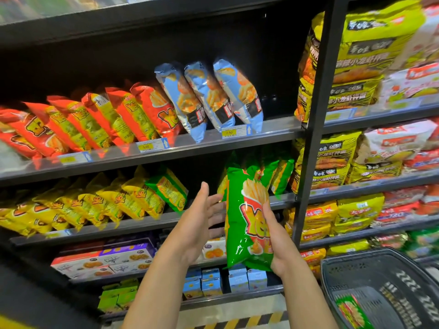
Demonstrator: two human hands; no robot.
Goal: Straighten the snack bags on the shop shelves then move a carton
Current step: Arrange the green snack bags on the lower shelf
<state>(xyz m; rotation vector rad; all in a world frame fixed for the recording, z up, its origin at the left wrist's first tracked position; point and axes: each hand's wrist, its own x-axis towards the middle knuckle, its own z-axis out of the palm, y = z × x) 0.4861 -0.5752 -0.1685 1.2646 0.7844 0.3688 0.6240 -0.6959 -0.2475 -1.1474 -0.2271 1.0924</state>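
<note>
Red bags [95,119] lean up-left of the green bag [240,224]. Yellow bags [95,205] lie to its left and cartons [107,260] below-left. Blue bags [213,98] stand above it. The left hand [202,219], fingers straight and spread, is just beside its left edge. The right hand [278,238] grips the bag's lower right, holding it upright before the shelf [282,200]. A basket [370,269] sits below-right.

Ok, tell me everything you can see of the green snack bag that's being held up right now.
The green snack bag is glossy, foil-like, printed with fries in a red pack and big orange-red lettering. It is held upright and puffed, off the shelf, in front of other green bags. The right hand grips its lower right side, thumb across the front. The open left hand reaches its left edge; contact is unclear.
</note>
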